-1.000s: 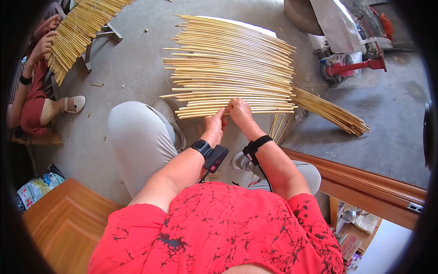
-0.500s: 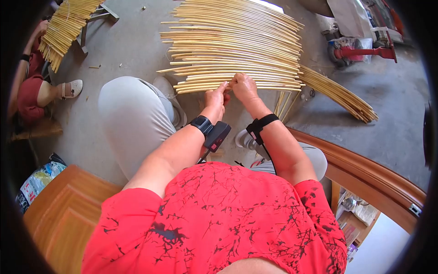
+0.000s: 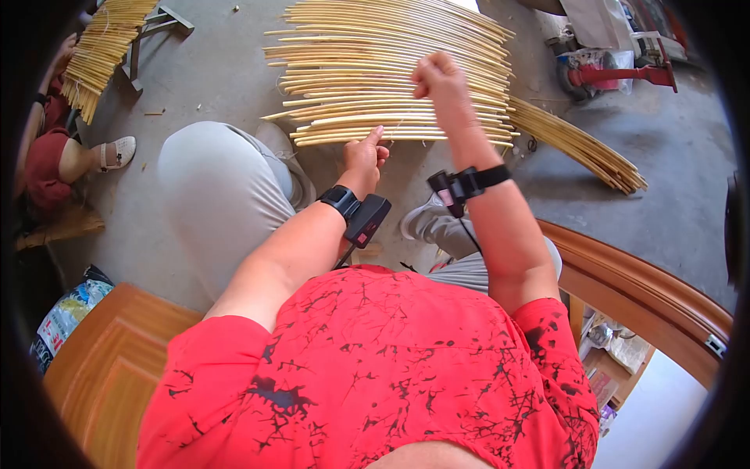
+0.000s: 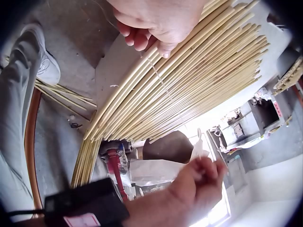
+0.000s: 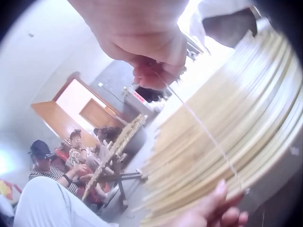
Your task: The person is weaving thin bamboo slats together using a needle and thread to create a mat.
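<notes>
A mat of thin yellow reed sticks [image 3: 391, 78] lies in front of the person, the sticks side by side. At its near edge the left hand [image 3: 364, 160] pinches the outermost stick, thumb on top and fingers curled beneath. Raised above the mat is the right hand [image 3: 444, 86], fingers curled round a thin white thread [image 5: 203, 125]. That thread runs taut from the right hand down to the mat's edge close by the left fingertips. In the left wrist view a line of thread [image 4: 163, 85] crosses the sticks beside the left hand [image 4: 161, 21].
A bundle of loose sticks [image 3: 582, 144] lies right of the mat. Farther right stands a red metal tool [image 3: 617, 74]. At left, another person sits by a second stick mat [image 3: 101, 59] on a metal-legged stand [image 3: 134, 59]. A wooden panel [image 3: 109, 359] is at lower left.
The right hand has left the left hand's side and risen up and away over the mat, drawing the thread out. The left hand stays at the near edge.
</notes>
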